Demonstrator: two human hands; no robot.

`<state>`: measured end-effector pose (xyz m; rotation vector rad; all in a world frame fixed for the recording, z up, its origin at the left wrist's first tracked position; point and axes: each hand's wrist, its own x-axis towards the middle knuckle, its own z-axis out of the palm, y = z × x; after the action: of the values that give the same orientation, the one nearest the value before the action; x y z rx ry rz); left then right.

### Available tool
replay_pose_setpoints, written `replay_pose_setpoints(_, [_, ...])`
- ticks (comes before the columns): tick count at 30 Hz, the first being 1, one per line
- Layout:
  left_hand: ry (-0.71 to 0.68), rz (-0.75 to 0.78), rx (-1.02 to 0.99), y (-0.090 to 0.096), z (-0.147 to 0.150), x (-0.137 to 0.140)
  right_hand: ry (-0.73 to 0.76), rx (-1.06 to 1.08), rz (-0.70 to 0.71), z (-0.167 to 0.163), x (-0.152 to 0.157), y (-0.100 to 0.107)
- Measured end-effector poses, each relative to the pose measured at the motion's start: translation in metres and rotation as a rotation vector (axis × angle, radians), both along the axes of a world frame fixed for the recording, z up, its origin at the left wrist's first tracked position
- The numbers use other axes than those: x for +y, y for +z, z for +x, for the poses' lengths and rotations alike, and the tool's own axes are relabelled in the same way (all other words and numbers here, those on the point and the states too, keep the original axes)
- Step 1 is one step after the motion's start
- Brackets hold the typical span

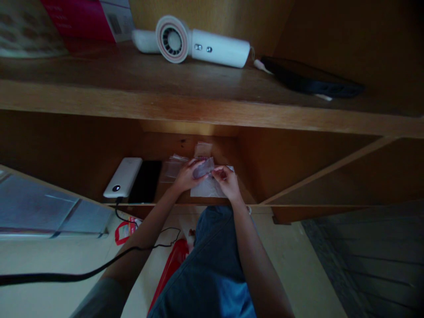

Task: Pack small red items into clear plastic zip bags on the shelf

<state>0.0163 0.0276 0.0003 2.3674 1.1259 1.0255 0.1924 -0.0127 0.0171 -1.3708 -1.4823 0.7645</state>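
Observation:
My left hand (186, 176) and my right hand (228, 182) reach into the lower shelf (185, 201) of a wooden unit. Together they pinch a small clear plastic packet (203, 168) held just above the shelf board. Under and around the hands lie several more clear packets: a flat one (208, 189) below the hands, another (171, 167) to the left, and one (202, 149) standing at the back. The light is dim, so what the packets contain is unclear.
A white power bank (123, 177) and a black phone (145, 181) lie left of the hands, with a black cable (66, 276) trailing down. The upper shelf (212, 110) holds a white hair dryer (195, 43), a black flat device (311, 79) and a pink box (82, 20). A red bag (170, 267) lies on the floor.

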Motion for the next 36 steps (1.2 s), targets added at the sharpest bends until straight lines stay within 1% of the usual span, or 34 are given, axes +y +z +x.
replay_pose_setpoints(4, [-0.015, 0.001, -0.002, 0.0, 0.0, 0.0, -0.029, 0.19, 0.009, 0.002, 0.004, -0.005])
replay_pose_setpoints(7, [-0.001, -0.007, 0.014, -0.001, 0.001, 0.0, -0.06, 0.31, 0.039, 0.004, 0.007, -0.007])
replay_pose_setpoints(15, [-0.014, -0.009, 0.083, -0.003, 0.001, 0.001, -0.107, 0.397, 0.038, 0.008, 0.005, -0.003])
replay_pose_setpoints(18, [-0.02, -0.005, 0.114, -0.002, 0.001, 0.0, -0.091, 0.411, 0.035, 0.008, 0.004, 0.0])
replay_pose_setpoints(23, [-0.015, 0.005, 0.118, 0.0, 0.001, 0.0, -0.093, 0.377, 0.05, 0.008, 0.002, 0.002])
replay_pose_setpoints(31, [0.017, 0.0, 0.039, -0.003, 0.001, 0.0, -0.148, 0.334, 0.09, 0.014, 0.007, -0.009])
replay_pose_setpoints(33, [0.006, -0.007, 0.011, -0.003, 0.001, -0.001, -0.147, 0.335, 0.079, 0.015, 0.007, -0.01])
replay_pose_setpoints(36, [-0.012, -0.024, -0.021, -0.003, 0.001, -0.001, -0.113, 0.345, 0.024, 0.014, 0.006, -0.007])
